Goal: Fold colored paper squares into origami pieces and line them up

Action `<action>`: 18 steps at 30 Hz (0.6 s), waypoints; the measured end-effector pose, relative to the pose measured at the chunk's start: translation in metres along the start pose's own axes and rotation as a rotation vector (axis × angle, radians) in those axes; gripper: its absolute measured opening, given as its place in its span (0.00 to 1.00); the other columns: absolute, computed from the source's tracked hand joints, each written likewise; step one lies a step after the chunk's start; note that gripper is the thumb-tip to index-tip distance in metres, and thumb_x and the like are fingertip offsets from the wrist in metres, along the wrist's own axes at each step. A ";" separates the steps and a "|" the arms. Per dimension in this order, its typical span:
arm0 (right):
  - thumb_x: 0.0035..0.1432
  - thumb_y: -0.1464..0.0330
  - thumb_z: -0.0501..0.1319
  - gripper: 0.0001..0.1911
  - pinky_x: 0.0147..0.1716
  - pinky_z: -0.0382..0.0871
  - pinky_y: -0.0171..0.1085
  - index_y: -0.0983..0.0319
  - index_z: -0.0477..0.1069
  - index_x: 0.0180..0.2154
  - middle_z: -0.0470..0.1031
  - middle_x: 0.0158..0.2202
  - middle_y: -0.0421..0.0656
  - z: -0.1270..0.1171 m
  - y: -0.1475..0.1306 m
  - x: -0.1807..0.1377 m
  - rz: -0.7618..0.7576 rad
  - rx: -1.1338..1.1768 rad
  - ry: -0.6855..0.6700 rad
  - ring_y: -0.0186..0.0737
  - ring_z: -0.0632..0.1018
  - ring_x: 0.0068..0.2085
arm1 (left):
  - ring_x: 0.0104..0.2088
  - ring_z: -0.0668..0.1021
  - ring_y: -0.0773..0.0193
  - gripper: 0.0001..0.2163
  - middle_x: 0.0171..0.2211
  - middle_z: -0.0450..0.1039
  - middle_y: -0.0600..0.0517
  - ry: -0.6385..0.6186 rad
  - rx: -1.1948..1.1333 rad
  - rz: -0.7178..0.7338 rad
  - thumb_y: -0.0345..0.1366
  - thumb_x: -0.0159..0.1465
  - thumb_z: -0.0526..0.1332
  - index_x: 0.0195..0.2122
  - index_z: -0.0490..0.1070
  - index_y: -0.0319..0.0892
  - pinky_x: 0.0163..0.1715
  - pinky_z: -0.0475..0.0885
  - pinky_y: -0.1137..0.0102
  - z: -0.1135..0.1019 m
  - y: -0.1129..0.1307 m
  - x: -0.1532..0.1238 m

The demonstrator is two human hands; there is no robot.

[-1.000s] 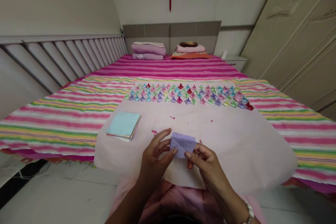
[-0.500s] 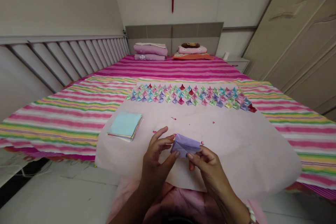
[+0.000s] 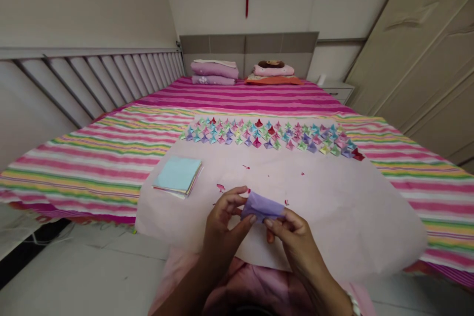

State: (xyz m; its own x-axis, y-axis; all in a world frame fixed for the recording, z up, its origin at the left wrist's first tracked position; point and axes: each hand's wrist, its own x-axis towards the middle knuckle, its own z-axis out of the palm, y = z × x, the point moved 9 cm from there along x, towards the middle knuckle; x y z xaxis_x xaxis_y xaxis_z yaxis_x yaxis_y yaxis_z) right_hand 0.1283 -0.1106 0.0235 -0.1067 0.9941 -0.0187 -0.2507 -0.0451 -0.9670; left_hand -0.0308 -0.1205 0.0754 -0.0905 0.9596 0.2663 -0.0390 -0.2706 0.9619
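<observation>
Between my two hands is a folded piece of purple origami paper, held just above the pale sheet. My left hand pinches its left end, thumb on the near edge and fingers behind. The right corner is gripped by my right hand, its thumb along the lower edge. To the left lies a stack of square paper with a light blue sheet on top. Rows of small folded paper pieces in many colours stand along the far side of the pale sheet.
Small red scraps are scattered on the pale sheet. Under it a striped bedspread covers the bed. Folded bedding is piled by the headboard. A white railing runs along the left.
My left fingers have come in closer around the purple paper's left end, and the paper now looks narrower from front to back. The right hand keeps its grip.
</observation>
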 end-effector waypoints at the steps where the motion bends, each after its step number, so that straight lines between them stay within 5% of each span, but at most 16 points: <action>1: 0.49 0.62 0.70 0.10 0.25 0.62 0.33 0.62 0.75 0.29 0.71 0.16 0.37 0.000 0.000 0.000 -0.003 0.001 -0.003 0.32 0.68 0.21 | 0.42 0.76 0.62 0.09 0.52 0.70 0.44 -0.005 0.000 -0.003 0.29 0.55 0.67 0.36 0.69 0.42 0.37 0.71 0.70 0.000 0.000 0.000; 9: 0.50 0.62 0.69 0.10 0.25 0.62 0.34 0.61 0.75 0.31 0.71 0.16 0.36 0.001 0.000 0.001 -0.017 0.003 -0.006 0.33 0.69 0.20 | 0.53 0.72 0.53 0.09 0.52 0.70 0.42 -0.081 0.070 0.115 0.31 0.57 0.66 0.40 0.73 0.43 0.46 0.70 0.64 0.006 0.007 -0.003; 18: 0.51 0.62 0.69 0.10 0.25 0.62 0.34 0.61 0.72 0.25 0.70 0.16 0.37 0.002 -0.002 -0.001 0.002 0.016 0.008 0.34 0.68 0.20 | 0.47 0.76 0.56 0.07 0.50 0.72 0.43 -0.038 0.008 0.070 0.31 0.56 0.67 0.35 0.74 0.42 0.41 0.71 0.67 0.002 0.001 -0.005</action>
State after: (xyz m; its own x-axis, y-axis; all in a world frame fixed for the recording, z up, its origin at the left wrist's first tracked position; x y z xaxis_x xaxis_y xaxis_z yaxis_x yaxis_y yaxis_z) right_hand 0.1272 -0.1116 0.0256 -0.0998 0.9948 -0.0223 -0.2657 -0.0483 -0.9628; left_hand -0.0286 -0.1252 0.0755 -0.0549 0.9408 0.3346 -0.0261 -0.3364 0.9414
